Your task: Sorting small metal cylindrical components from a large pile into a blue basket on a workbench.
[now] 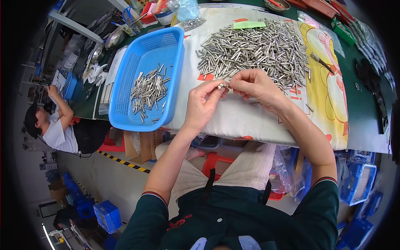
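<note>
My left hand (201,103) pinches a few short silvery metal pins (222,86) between thumb and fingers, their round ends showing. Close against it, my right hand (259,88) has thumb and forefinger pressed together at the same pins; how many it grips is hidden. Just beyond both hands spreads a large heap of metal pins (254,50) on a pale printed cloth (237,123). To the left stands a blue plastic basket (178,83) with slotted walls, and a smaller pile of pins (148,92) lies in it.
A green paper slip (249,25) rests on the heap's far side. A dark-handled tool (321,62) lies on the cloth to the right, and a loose pin (309,108) lies near its front edge. At far left another person (58,125) sits at the bench.
</note>
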The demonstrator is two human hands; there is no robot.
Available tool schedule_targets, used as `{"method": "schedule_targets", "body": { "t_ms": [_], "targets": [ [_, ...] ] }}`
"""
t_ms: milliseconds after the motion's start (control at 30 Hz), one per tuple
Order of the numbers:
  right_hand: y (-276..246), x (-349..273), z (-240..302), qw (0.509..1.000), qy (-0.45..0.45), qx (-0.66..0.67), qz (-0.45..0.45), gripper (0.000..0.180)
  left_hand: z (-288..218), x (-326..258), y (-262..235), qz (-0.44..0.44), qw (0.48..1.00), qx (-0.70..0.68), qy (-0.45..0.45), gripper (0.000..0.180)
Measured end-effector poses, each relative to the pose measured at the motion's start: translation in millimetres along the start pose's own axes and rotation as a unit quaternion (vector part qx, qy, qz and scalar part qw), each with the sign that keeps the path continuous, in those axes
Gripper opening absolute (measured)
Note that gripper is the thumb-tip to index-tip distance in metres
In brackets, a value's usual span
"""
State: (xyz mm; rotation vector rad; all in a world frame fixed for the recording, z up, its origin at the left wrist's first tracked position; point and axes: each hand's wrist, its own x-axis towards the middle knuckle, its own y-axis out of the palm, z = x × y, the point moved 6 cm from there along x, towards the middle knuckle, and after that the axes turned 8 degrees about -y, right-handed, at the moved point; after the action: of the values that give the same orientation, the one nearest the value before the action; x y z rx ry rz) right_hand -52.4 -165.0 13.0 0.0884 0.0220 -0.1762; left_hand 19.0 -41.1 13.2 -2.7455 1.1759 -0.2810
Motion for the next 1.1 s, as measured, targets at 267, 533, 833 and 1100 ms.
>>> {"method": "schedule_targets", "body": {
  "t_ms": [267, 533, 833, 1100],
  "targets": [
    [0.4, 0.3, -1.9, 1.000, 0.000, -0.011, 0.000, 0.014, -11.3, -4.4, -0.3, -0.008, 0.999, 0.052, 0.013, 0.013],
    [0.5, -0.8, -1.0, 1.000, -0.004, -0.023, -0.001, 0.015, -21.2, -6.7, 0.0, -0.016, 0.988, 0.135, 0.066, 0.014],
    [-0.2, -0.9, -2.0, 0.999, 0.004, -0.045, 0.004, 0.016, -9.3, -6.8, 3.5, 0.025, 0.998, 0.026, -0.058, 0.014],
    [1.3, -1.0, -1.6, 0.999, 0.002, -0.046, 0.007, 0.016, -5.6, -6.8, 5.6, 0.064, 0.992, -0.028, -0.106, 0.014]
  ]
}}
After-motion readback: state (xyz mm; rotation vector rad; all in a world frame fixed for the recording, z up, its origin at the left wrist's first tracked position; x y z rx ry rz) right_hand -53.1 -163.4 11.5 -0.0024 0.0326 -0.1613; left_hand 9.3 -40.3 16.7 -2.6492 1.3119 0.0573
